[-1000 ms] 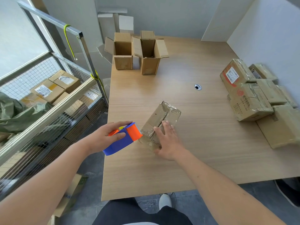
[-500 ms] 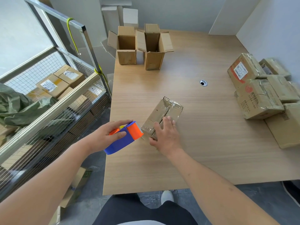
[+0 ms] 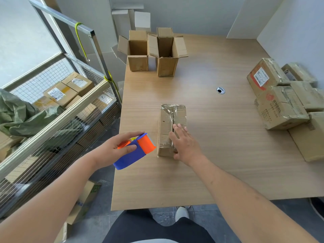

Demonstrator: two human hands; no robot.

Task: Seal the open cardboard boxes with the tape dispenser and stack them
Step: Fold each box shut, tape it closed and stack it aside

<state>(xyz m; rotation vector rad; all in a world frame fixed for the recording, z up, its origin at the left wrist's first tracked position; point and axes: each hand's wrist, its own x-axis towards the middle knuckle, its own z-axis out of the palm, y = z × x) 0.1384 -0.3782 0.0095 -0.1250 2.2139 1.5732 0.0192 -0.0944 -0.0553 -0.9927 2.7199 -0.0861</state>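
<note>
two hands work near the left front part of the table. the right hand lies flat on the near end of a closed cardboard box, fingers straight and slightly spread across its top seam, thumb down at the box's near end. the box lies lengthwise, pointing away from the person, with wrinkled clear tape over its far end and along the seam. the left hand grips a blue and orange tape dispenser, fingers curled over its top and thumb along the blue side; the orange end sits just beside the box's near left corner, though whether it touches cannot be told.

at the far left corner of the table two open boxes stand upright, flaps out, close together. a pile of sealed boxes sits along the right edge, well apart from the hands. a small round cable hole lies between the far boxes and the pile. left of the table stands a wire cage cart holding labelled parcels and a green sack.
</note>
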